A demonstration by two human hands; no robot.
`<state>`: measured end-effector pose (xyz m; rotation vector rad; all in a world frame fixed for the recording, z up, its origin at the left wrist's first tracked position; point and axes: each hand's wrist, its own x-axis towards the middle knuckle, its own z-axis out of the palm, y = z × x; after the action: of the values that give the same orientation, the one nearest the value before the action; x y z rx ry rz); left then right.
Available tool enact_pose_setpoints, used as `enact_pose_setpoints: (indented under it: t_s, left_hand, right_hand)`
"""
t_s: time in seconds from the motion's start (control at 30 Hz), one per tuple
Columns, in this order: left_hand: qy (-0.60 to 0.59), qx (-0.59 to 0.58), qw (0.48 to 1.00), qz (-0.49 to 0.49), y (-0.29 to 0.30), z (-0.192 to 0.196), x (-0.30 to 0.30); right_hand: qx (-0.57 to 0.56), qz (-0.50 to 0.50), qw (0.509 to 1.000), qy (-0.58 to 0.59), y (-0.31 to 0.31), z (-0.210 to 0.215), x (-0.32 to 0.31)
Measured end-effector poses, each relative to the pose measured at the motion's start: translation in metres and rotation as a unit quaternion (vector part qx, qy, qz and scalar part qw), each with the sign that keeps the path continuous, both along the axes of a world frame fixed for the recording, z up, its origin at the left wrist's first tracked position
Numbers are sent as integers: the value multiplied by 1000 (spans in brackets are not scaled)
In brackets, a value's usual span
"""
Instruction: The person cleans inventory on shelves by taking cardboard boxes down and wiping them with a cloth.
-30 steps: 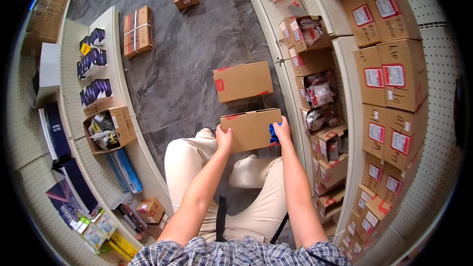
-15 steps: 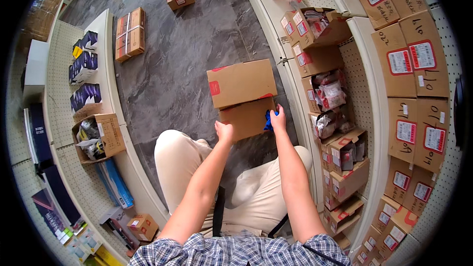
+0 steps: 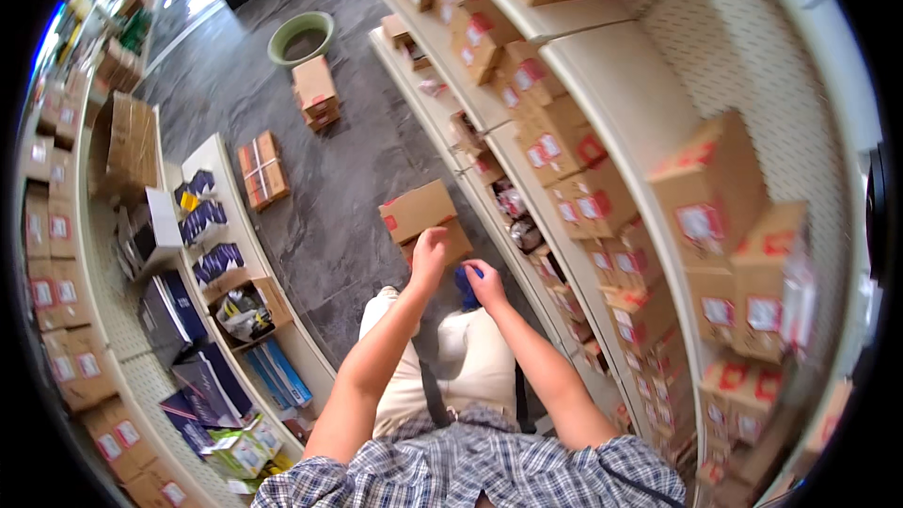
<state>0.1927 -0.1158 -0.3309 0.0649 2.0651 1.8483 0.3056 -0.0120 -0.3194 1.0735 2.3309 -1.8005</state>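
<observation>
Holding a small blue thing (image 3: 465,290), too blurred to name, in the right hand (image 3: 486,286), just short of the nearer cardboard box (image 3: 459,241) on the grey floor (image 3: 348,179). Before that box, the left hand (image 3: 430,250), bent at the wrist; cannot tell whether touching or holding anything. Just beyond, the farther cardboard box (image 3: 418,208); outward, left shelving (image 3: 308,364) and right shelving (image 3: 607,56).

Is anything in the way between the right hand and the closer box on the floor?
Nothing visible stands between the right hand, with its blue object, and the closer cardboard box. The left hand hides the box's left part; I can't tell whether it touches.
</observation>
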Motion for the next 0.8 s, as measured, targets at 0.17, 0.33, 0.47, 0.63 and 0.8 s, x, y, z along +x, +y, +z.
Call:
enact_pose_setpoints:
  t_s: [0.17, 0.33, 0.47, 0.63, 0.8]
  left_hand:
    - [13, 77, 986, -148, 52, 172, -15]
    - [168, 127, 943, -257, 95, 256, -27]
    - [202, 111, 902, -366, 114, 292, -34]
    - [323, 86, 813, -476, 144, 305, -46]
    - [279, 78, 823, -489, 192, 312, -49]
  right_hand:
    - [115, -38, 983, 138, 33, 182, -8]
    - [288, -185, 918, 199, 74, 282, 6]
    - [440, -360, 805, 172, 100, 311, 27]
    - [408, -497, 757, 120, 112, 304, 35]
    - [305, -567, 753, 136, 108, 284, 32]
